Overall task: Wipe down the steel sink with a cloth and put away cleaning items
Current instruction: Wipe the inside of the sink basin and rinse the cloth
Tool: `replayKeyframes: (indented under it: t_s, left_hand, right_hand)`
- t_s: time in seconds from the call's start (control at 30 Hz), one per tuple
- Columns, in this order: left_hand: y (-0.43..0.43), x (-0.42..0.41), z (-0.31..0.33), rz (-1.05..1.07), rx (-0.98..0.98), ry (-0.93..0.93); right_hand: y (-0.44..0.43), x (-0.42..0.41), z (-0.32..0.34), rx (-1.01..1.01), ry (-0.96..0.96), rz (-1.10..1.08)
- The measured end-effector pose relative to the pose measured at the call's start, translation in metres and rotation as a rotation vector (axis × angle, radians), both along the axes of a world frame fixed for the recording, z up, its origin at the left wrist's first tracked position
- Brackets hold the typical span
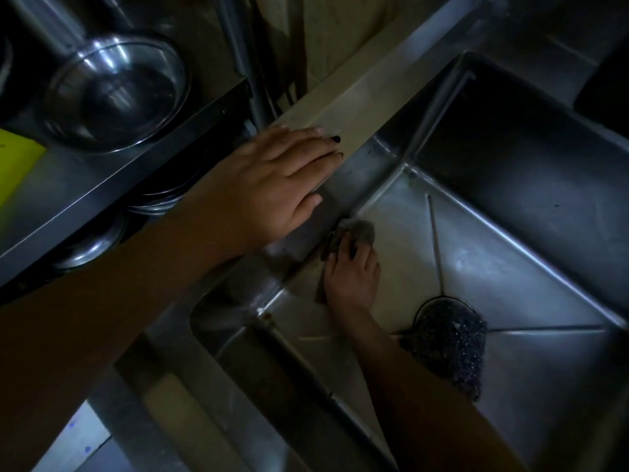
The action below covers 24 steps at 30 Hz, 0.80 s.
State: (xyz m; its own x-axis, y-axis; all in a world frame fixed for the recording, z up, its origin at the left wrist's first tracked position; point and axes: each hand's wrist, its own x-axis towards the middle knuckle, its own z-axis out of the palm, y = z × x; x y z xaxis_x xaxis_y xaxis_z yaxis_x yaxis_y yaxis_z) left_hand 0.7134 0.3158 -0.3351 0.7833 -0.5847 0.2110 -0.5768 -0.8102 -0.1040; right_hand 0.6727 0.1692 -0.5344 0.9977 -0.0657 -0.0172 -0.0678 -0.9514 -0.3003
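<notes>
Two hands are at work from where I stand, and the job reads as mid-wipe. Far left, a yellow board (pixel 17 165) leans by a shelf that carries a steel bowl (pixel 115 90), with stacked plates (pixel 153 202) tucked underneath; none of that needs touching yet.

Next over, the left hand (pixel 272 185) lies flat on the sink's pale rim (pixel 357 107), fingers straight and close together, holding nothing. It looks like a brace, and a good one for leaning in.

Down in the basin the cloth (pixel 360 229) sits bunched against the seam where the floor meets the left wall. The right hand (pixel 352 277) presses on it, fingers bent over the wad and gripping it.

To do this stroke well, I'd say run the cloth along that seam in one firm pass, then drag towards the drain so grime doesn't get pushed back into the corner. Opening the wad out would likely cover more steel per pass. Dark specks show on the wall above the cloth and brownish marks at the near corner; both probably want extra pressure.

Further right, a dark scrubber (pixel 449 338) lies over the drain. It likely has to be lifted so the sink (pixel 510 267) gets wiped beneath it, then put away.
</notes>
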Motion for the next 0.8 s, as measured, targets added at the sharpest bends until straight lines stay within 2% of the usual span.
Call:
replayKeyframes:
  t_s: [0.17,0.33,0.57,0.8]
  left_hand:
    - [0.0,-0.002,0.003,0.003,0.03,0.015]
    - [0.0,-0.001,0.0,0.006,0.028,-0.015]
    - [0.001,0.001,-0.005,-0.018,-0.003,-0.034]
    - [0.0,0.001,-0.003,-0.008,0.005,0.0]
  right_hand:
    - [0.012,-0.042,0.004,-0.038,0.004,0.075]
    - [0.01,-0.019,0.0,-0.086,-0.039,0.089]
    - [0.007,0.025,-0.002,-0.118,-0.086,-0.023]
    - [0.002,0.007,0.0,-0.098,-0.092,0.109]
